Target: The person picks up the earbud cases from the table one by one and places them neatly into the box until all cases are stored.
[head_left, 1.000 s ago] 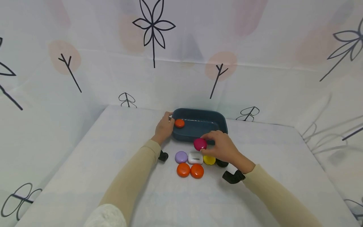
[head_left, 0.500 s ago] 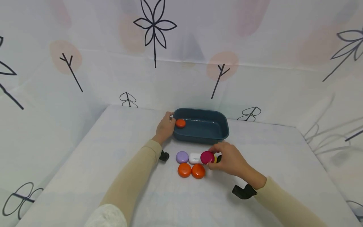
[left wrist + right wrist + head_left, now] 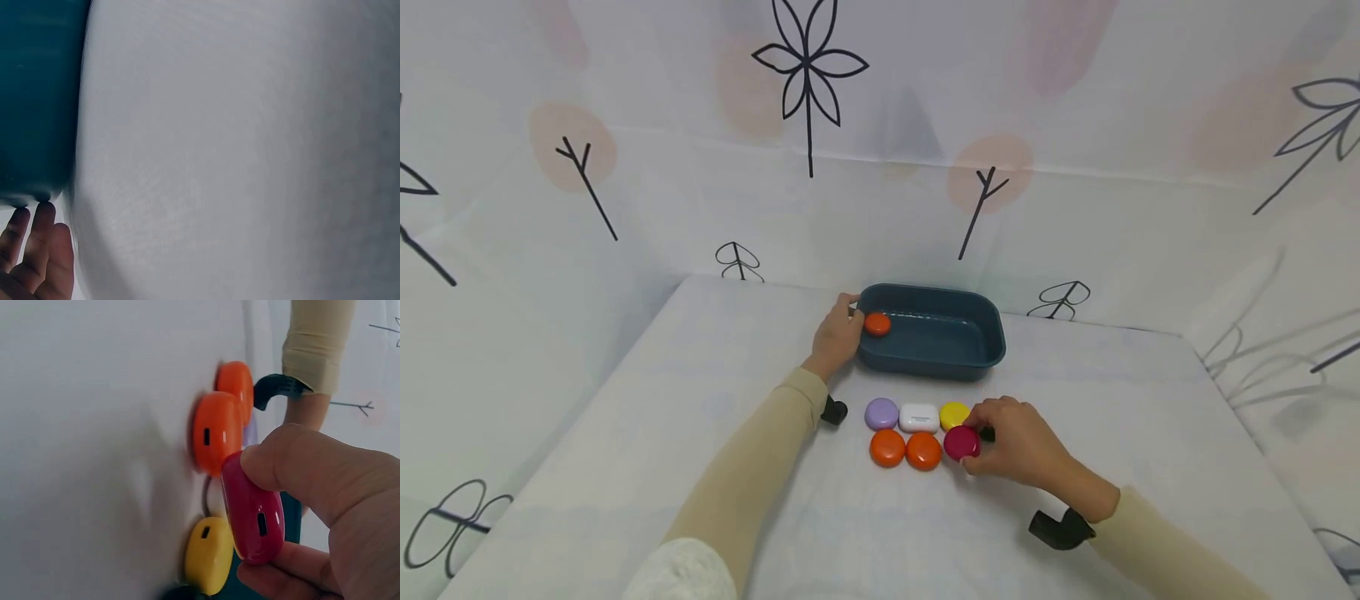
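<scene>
My right hand pinches a crimson earbud case between thumb and fingers, just in front of a yellow earbud case. In the right wrist view, a small port slot shows on the crimson case's side. My left hand touches the left end of a dark teal tray; in the left wrist view, its fairly straight fingertips meet the tray wall. Two orange cases, a left one and a right one, lie beside the crimson one. A black case is mostly hidden behind my right hand.
A lilac case and a white case lie in the row behind the orange ones. One orange case sits inside the tray's left end. White cloth covers the table, and a patterned backdrop rises behind.
My right hand has carried the crimson case from the tray's front edge toward me and slightly right, past the yellow case, down beside the right orange one. The left hand stays at the tray.
</scene>
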The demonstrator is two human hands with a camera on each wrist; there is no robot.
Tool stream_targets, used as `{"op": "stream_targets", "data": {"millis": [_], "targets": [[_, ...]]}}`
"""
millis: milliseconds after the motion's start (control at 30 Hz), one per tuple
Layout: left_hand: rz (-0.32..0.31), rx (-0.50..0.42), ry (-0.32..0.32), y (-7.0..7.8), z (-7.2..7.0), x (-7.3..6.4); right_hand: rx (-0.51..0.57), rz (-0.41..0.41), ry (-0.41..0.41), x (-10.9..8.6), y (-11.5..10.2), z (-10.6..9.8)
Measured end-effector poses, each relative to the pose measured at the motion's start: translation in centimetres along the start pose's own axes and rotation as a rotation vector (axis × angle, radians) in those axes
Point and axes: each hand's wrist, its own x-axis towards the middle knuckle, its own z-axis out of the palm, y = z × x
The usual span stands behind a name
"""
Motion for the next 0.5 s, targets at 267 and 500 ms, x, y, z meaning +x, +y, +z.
{"op": "stream_targets", "data": {"millis": [267,500], "targets": [[0.008,0.000,0.000,-0.1,0.0,0.1,-0.012,0.008,0.001,-0.4,0.3,0.8],[0.007,-0.004,-0.001,-0.3,0.2,0.2,0.006,0.015,-0.008,-0.5,0.4,1.3]]}}
